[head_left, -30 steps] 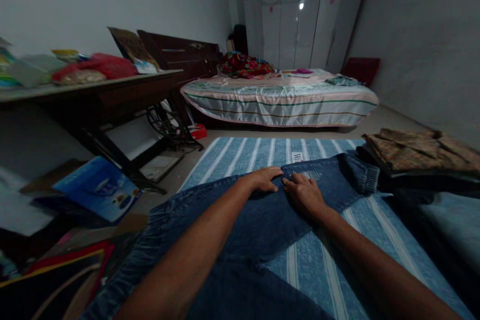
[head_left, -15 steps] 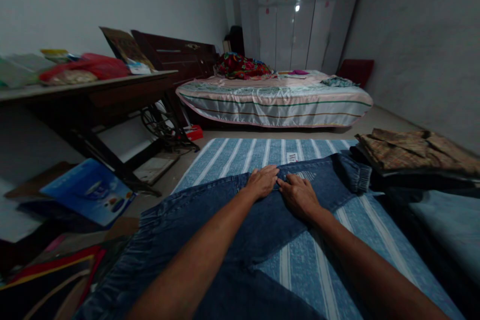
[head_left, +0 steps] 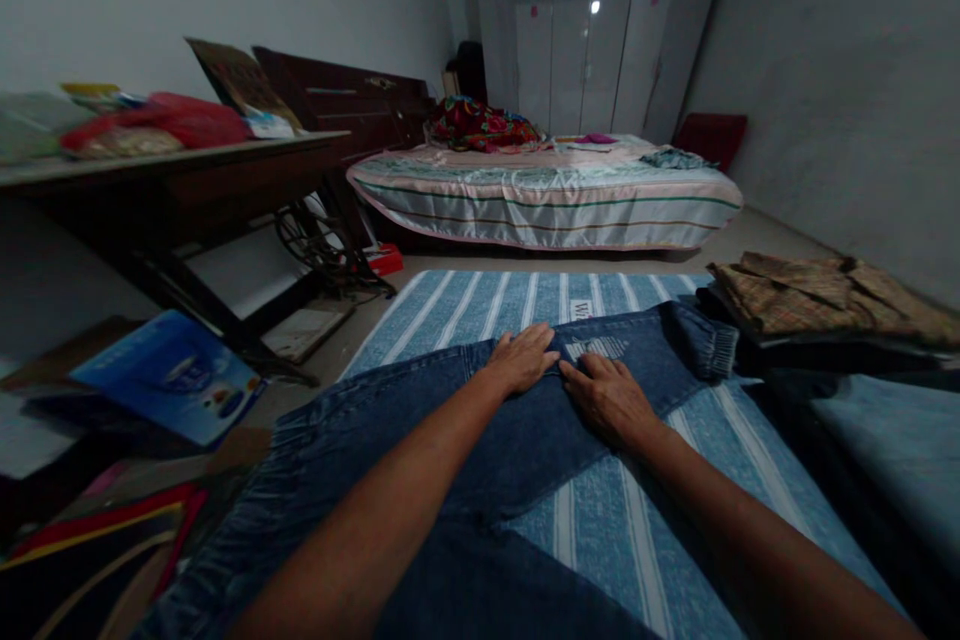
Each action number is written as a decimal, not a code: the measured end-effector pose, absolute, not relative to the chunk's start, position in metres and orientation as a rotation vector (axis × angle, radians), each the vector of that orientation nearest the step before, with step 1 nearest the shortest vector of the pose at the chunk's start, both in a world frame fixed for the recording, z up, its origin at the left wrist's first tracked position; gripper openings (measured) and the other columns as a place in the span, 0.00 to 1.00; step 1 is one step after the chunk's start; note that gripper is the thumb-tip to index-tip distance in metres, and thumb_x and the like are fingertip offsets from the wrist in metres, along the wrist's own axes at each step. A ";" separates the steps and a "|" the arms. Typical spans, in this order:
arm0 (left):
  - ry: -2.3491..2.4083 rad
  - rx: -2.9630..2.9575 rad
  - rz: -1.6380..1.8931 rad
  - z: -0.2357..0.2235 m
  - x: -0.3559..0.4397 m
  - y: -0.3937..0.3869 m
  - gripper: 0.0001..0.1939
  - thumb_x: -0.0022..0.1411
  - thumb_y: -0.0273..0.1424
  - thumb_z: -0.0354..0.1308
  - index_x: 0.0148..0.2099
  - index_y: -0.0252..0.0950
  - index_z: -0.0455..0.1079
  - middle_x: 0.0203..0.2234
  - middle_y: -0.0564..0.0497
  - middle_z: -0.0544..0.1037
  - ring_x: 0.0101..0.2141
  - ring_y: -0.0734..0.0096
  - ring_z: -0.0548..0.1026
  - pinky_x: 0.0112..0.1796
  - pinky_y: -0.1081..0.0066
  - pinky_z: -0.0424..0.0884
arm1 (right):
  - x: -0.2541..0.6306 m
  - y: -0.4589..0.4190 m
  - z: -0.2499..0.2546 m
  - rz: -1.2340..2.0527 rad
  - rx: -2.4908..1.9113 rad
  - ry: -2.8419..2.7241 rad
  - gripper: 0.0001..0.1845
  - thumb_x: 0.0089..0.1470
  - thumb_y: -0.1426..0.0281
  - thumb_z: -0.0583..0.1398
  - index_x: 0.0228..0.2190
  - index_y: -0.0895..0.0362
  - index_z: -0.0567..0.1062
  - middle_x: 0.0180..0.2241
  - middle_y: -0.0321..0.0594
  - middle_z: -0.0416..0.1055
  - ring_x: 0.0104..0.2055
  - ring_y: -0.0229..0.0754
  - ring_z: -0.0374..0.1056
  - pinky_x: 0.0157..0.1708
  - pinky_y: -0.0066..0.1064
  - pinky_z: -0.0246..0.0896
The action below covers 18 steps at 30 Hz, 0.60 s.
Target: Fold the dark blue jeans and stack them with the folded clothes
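A pair of dark blue jeans [head_left: 439, 420] with a gathered elastic waist and cuff lies spread over a blue-and-white striped mat [head_left: 645, 520]. My left hand [head_left: 520, 360] rests flat on the upper leg, fingers stretched toward the far edge. Close beside it, my right hand [head_left: 609, 400] lies on the same leg with its fingers extended, touching the cloth below a pale frayed patch [head_left: 600, 348]. The fingertips of the two hands nearly meet. Below the crotch, the other leg runs toward me, partly hidden by my left forearm.
On the right are folded brown checked cloth [head_left: 832, 295] and folded light blue cloth [head_left: 900, 430]. A bed [head_left: 555, 210] stands beyond the mat. To the left are a treadle sewing table [head_left: 247, 155] and a blue box [head_left: 169, 375].
My right hand has shifted slightly right and its fingers lie flatter, leaving more of the frayed patch showing. My left hand stays in nearly the same place on the jeans.
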<state>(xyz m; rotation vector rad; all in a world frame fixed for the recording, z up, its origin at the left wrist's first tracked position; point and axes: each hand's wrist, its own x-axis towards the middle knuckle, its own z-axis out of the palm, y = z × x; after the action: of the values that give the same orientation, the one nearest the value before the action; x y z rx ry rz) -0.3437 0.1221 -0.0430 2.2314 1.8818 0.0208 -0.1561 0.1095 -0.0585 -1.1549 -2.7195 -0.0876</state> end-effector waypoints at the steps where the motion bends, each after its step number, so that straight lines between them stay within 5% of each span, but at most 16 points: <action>1: 1.882 2.228 0.022 -0.042 -0.343 0.122 0.28 0.68 0.43 0.37 0.66 0.39 0.47 0.66 0.46 0.47 0.65 0.61 0.45 0.60 0.46 0.43 | -0.155 0.109 -0.058 -0.091 -1.164 -2.717 0.21 0.65 0.63 0.46 0.56 0.50 0.64 0.46 0.47 0.66 0.48 0.47 0.61 0.45 0.37 0.51; 8: 1.873 2.208 0.061 -0.038 -0.346 0.121 0.27 0.68 0.43 0.39 0.65 0.40 0.50 0.65 0.46 0.50 0.64 0.61 0.48 0.60 0.47 0.46 | -0.155 0.107 -0.055 -0.059 -1.170 -2.688 0.18 0.65 0.63 0.46 0.51 0.50 0.68 0.45 0.44 0.67 0.48 0.45 0.61 0.45 0.36 0.51; 18: 1.993 2.237 0.375 -0.028 -0.363 0.120 0.26 0.67 0.36 0.40 0.63 0.29 0.55 0.63 0.42 0.56 0.63 0.67 0.54 0.61 0.66 0.51 | -0.154 0.105 -0.060 0.009 -1.141 -2.589 0.20 0.63 0.65 0.47 0.55 0.55 0.63 0.48 0.47 0.67 0.51 0.46 0.61 0.51 0.38 0.49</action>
<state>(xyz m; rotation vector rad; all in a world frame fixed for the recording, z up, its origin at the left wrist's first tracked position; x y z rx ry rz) -0.3628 0.1196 -0.0284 2.2367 1.9926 0.3746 -0.1540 0.1052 -0.0602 -1.1406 -2.5888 0.0088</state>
